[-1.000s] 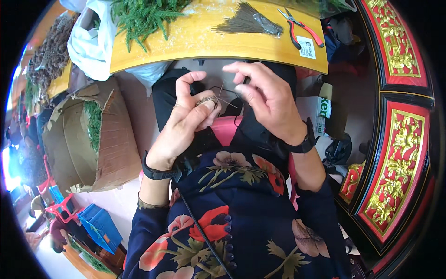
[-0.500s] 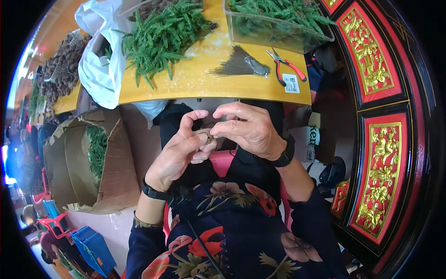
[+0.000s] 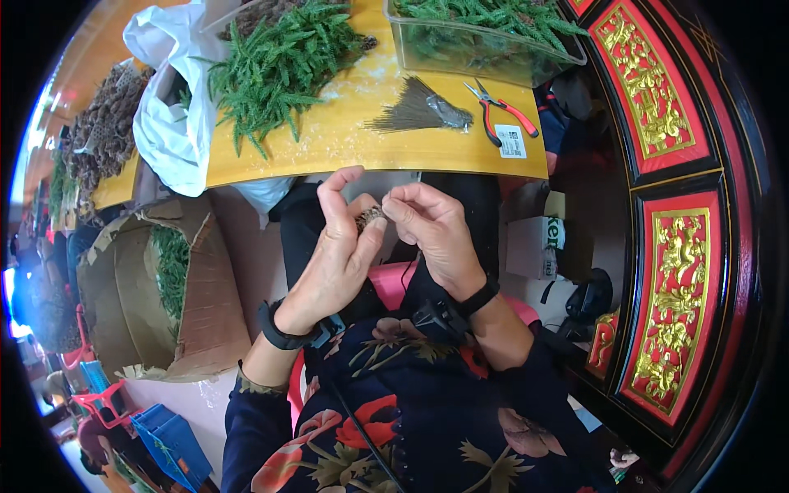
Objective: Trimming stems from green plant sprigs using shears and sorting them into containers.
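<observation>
My left hand [image 3: 339,251] grips a small brown pine cone [image 3: 371,218] between thumb and fingers, its index finger sticking up. Right against the cone, my right hand [image 3: 436,234] is closed in a pinch; what lies between its fingertips is too small to make out. A thin dark strand shows below that hand. Beyond my hands, on the yellow table [image 3: 329,148], lie a fanned bundle of thin brown wires [image 3: 417,107] and red-handled pliers [image 3: 501,115] beside a white label [image 3: 510,141].
Green artificial sprigs [image 3: 271,70] are heaped on the table beside a white plastic bag [image 3: 177,123]. A clear bin [image 3: 485,51] holds more greenery. To the left stands an open cardboard box [image 3: 205,304] with green sprigs. Carved red-and-gold panels [image 3: 670,312] rise at the right.
Both hands have turned at the pine cone, which now shows more plainly. The right hand's fingers have drawn together into a pinch, and its wrist has dropped closer to my body.
</observation>
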`<state>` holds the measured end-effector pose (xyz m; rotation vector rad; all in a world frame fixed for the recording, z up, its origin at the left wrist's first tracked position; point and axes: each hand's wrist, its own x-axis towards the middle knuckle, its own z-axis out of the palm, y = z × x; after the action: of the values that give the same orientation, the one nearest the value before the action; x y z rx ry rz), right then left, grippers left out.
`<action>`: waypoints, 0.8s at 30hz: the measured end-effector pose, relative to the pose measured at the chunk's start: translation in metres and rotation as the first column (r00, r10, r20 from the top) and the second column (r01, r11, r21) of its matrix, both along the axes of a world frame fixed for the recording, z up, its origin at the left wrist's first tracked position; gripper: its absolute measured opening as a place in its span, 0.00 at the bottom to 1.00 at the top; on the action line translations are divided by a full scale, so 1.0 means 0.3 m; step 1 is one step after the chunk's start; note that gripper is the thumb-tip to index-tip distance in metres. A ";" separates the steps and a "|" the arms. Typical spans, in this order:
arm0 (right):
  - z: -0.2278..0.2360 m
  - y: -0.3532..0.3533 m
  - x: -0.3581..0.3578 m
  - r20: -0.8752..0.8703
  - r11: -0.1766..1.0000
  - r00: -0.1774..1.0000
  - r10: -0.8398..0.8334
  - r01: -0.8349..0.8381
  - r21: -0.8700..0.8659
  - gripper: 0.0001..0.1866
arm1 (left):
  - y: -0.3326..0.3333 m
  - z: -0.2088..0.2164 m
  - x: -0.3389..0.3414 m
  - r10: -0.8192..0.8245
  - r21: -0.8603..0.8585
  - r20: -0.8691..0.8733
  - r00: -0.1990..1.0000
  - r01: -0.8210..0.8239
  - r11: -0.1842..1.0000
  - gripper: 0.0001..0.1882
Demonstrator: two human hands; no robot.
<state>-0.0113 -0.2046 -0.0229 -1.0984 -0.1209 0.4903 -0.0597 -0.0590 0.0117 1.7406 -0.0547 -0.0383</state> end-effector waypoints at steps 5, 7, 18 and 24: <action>-0.039 -0.018 0.000 -0.174 0.995 0.984 0.029 -0.012 0.098 0.06 | -0.017 0.003 0.004 -0.055 0.015 -0.016 0.998 0.055 0.998 0.26; -0.062 -0.029 -0.002 -0.208 0.991 0.977 0.049 -0.021 0.133 0.06 | 0.011 -0.006 0.013 -0.072 0.062 0.003 0.997 0.071 0.996 0.26; -0.154 -0.076 -0.063 -0.432 0.980 0.892 0.133 -0.051 0.194 0.06 | 0.738 -0.206 0.344 0.628 0.436 0.199 0.752 -0.642 0.631 0.15; -0.143 -0.094 -0.054 -0.404 0.975 0.899 0.170 -0.095 0.200 0.06 | 0.774 -0.226 0.454 0.638 0.352 -0.183 0.748 -0.556 0.753 0.18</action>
<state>-0.0276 -0.2328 -0.0657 -0.7930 0.1389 0.8148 0.0764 0.1733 -0.0560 1.9401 0.7790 0.1850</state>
